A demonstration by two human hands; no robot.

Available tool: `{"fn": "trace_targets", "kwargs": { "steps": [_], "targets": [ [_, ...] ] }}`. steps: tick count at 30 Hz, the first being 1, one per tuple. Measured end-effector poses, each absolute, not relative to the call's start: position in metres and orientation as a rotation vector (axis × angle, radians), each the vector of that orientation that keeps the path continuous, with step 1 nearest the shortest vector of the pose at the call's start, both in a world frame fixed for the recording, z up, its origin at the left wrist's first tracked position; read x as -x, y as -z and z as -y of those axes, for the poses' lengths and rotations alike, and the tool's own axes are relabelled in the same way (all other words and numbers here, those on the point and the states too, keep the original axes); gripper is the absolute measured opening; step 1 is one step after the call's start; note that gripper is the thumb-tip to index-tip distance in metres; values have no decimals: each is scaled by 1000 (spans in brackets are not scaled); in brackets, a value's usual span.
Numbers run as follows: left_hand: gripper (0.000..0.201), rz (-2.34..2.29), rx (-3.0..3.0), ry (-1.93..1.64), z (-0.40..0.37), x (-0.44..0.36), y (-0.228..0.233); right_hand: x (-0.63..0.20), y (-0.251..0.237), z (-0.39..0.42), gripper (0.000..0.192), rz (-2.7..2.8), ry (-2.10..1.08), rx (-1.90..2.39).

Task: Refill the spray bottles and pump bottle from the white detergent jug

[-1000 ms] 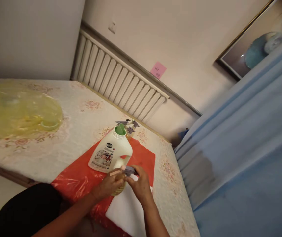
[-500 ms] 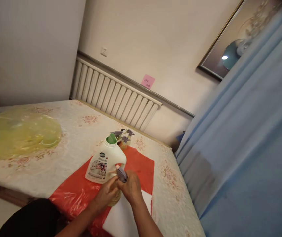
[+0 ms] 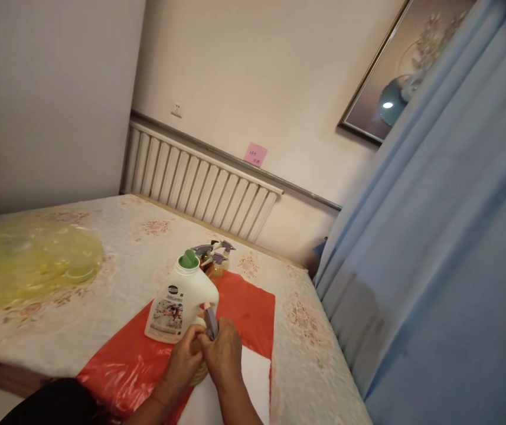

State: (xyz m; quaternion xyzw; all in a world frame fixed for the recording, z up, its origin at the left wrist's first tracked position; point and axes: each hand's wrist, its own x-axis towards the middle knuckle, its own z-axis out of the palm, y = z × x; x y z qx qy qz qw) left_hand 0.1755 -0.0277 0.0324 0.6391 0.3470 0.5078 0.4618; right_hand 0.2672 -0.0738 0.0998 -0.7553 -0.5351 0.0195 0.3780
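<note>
My right hand (image 3: 224,349) is closed around the grey trigger head of a spray bottle (image 3: 210,321). Just below the head, the fingers of my left hand (image 3: 188,352) close on the same bottle at its neck. The bottle's yellowish body is mostly hidden behind my hands. Right behind them stands a white detergent jug (image 3: 182,301) with a printed label and a green spout in its open mouth. Under the jug lies a red plastic sheet (image 3: 248,313), with a white sheet (image 3: 255,381) on top of it near my right forearm.
Several other spray bottles (image 3: 218,260) stand behind the jug. A crumpled yellow transparent plastic bag (image 3: 26,260) lies at the left on the floral cloth (image 3: 141,254). Along the wall runs a radiator (image 3: 195,183), and a blue curtain (image 3: 434,236) hangs at the right.
The view has shifted, so the background sits lower and further left. Both hands stay on the spray bottle; its trigger head looks slightly more upright, and my right hand has turned a little.
</note>
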Motion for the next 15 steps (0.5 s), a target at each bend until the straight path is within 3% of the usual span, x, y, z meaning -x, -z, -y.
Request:
{"fn": "trace_targets", "kwargs": {
  "steps": [6,15],
  "targets": [
    [20,-864,-1586,-1224,30,-174,-36,-266,-96,76,14,1352,-136,1921],
    [24,-772,-1612,-1187,30,-170,-36,-287,-98,89,19,1466,-424,1574]
  ]
}}
